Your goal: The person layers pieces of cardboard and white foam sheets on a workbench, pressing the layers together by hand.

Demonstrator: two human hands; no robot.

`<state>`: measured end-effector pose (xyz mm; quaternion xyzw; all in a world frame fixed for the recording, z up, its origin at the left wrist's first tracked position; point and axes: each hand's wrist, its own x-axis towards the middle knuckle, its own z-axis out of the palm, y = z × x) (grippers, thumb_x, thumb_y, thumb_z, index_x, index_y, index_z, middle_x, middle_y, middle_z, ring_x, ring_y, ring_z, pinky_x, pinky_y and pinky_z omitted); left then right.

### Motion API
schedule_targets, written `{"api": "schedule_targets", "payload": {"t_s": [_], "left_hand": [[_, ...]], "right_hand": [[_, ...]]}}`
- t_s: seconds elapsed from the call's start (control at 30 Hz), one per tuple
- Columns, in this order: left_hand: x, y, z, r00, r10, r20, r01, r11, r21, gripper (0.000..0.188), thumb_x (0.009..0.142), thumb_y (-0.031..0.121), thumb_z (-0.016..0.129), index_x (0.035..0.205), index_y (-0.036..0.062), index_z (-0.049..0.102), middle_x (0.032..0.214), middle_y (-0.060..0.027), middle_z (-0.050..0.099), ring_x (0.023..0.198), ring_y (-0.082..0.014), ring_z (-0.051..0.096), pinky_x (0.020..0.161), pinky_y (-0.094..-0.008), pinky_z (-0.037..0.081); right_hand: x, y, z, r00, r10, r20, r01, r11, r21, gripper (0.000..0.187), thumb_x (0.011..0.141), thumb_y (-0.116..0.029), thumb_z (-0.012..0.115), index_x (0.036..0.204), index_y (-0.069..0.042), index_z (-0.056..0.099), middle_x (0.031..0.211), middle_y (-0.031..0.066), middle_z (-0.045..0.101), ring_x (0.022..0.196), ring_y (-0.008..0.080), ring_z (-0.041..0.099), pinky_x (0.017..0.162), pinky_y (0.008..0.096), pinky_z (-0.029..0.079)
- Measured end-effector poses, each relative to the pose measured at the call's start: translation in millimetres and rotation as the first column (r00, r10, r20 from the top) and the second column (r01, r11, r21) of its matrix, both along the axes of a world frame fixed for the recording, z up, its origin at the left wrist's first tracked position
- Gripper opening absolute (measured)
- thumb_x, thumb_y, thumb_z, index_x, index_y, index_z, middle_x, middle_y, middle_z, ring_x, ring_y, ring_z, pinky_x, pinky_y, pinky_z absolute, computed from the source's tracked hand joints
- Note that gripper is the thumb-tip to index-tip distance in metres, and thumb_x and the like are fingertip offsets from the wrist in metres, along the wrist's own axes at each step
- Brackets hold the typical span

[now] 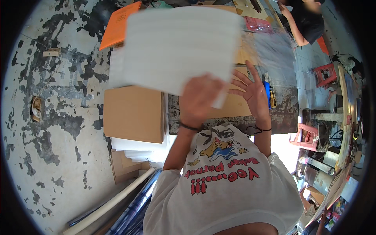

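My left hand (200, 98) is closed on the lower edge of a large white sheet (180, 47), blurred by motion and raised over the table. Whether it is paper or thin foam I cannot tell. To the right of it, my right hand (252, 92) has its fingers spread and holds nothing. A brown cardboard sheet (231, 109) lies on the worn dark table (284, 117) below both hands. The raised sheet hides much of the table's far part.
A stack of brown cardboard (133, 113) stands left of my left hand, with white sheets under it. An orange folder-like piece (119, 25) lies far left. Right of my right hand are a blue item (267, 92) and a yellow tool (273, 100). Another person (307, 19) is far right.
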<state>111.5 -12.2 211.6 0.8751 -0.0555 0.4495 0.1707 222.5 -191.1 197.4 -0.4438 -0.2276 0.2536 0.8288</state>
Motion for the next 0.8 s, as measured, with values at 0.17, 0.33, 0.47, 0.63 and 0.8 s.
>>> {"api": "schedule_targets", "payload": {"t_s": [0.17,0.33,0.47,0.63,0.8], "left_hand": [[6.4,-55.0,-38.0,0.851,-0.488,-0.192,0.443,0.865,-0.235,0.036,0.081,0.035,0.076,0.110,0.0133,0.074,0.117,-0.0011,0.067,0.115,-0.0258,0.061,0.100,-0.0475,0.045],[20.4,3.2,-80.7,0.903,0.345,-0.255,-0.429,0.747,-0.508,0.070,0.083,0.040,0.080,0.135,-0.0015,0.057,0.124,-0.0212,0.061,0.114,-0.0379,0.059,0.105,-0.0503,0.041],[-2.2,52.1,-168.8,0.864,-0.036,-0.502,-0.454,0.377,-0.808,0.062,0.090,0.027,0.076,0.137,-0.0061,0.055,0.118,-0.0199,0.063,0.102,-0.0304,0.063,0.092,-0.0390,0.049],[-36.5,61.1,-177.8,0.869,-0.066,-0.490,-0.462,0.245,-0.853,0.050,0.093,0.016,0.072,0.136,-0.0048,0.057,0.106,-0.0142,0.064,0.086,-0.0222,0.064,0.076,-0.0325,0.052],[-47.8,65.2,-187.2,0.702,0.209,-0.680,-0.662,0.545,-0.515,0.050,0.092,0.013,0.070,0.136,-0.0046,0.056,0.105,-0.0195,0.061,0.095,-0.0323,0.062,0.085,-0.0404,0.051]], "right_hand": [[22.1,-36.1,-31.6,0.977,-0.176,0.122,0.214,0.854,-0.474,0.060,0.098,-0.023,0.067,0.146,0.001,0.038,0.133,0.0184,0.059,0.118,0.0229,0.061,0.096,0.0354,0.051],[33.8,-85.7,-68.6,0.978,-0.197,-0.063,0.144,0.865,-0.482,0.060,0.094,-0.013,0.071,0.143,0.001,0.040,0.131,0.0144,0.060,0.117,0.0219,0.061,0.099,0.0358,0.051],[44.8,-93.9,-106.2,0.987,-0.126,-0.099,0.053,0.841,-0.538,0.071,0.092,-0.014,0.074,0.149,0.000,0.034,0.135,0.0158,0.057,0.123,0.0233,0.057,0.103,0.0367,0.047],[50.9,-76.0,-142.5,0.988,-0.135,0.073,0.147,0.703,-0.695,0.079,0.091,-0.015,0.075,0.154,-0.003,0.029,0.135,0.0170,0.058,0.121,0.0239,0.057,0.103,0.0365,0.047],[49.9,-56.4,-157.8,0.891,0.050,0.451,0.398,0.390,-0.830,0.076,0.089,-0.019,0.076,0.150,0.001,0.036,0.130,0.0280,0.060,0.115,0.0364,0.064,0.098,0.0406,0.051]]}}
